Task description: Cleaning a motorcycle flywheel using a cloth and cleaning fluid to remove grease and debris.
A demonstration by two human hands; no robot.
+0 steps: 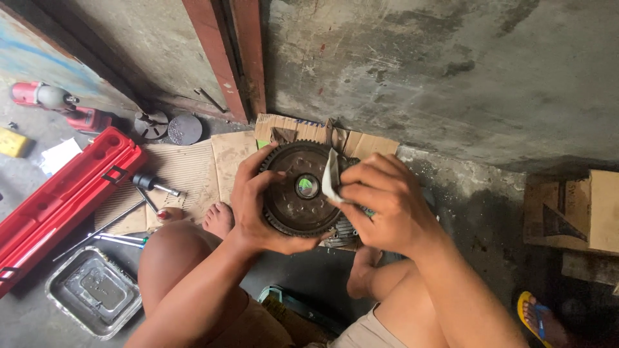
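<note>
Corrugated cardboard (187, 169) under toothed steel gear (293, 193)

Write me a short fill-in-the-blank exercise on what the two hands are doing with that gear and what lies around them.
1. The left hand grips a round, toothed ____ by its rim.
2. The right hand presses a folded white ____ against the gear's face.
3. The long tool case lying on the floor is ____ in colour.
4. The metal tray sits beside the person's ____ knee.

Missing words: gear; cloth; red; left
</note>
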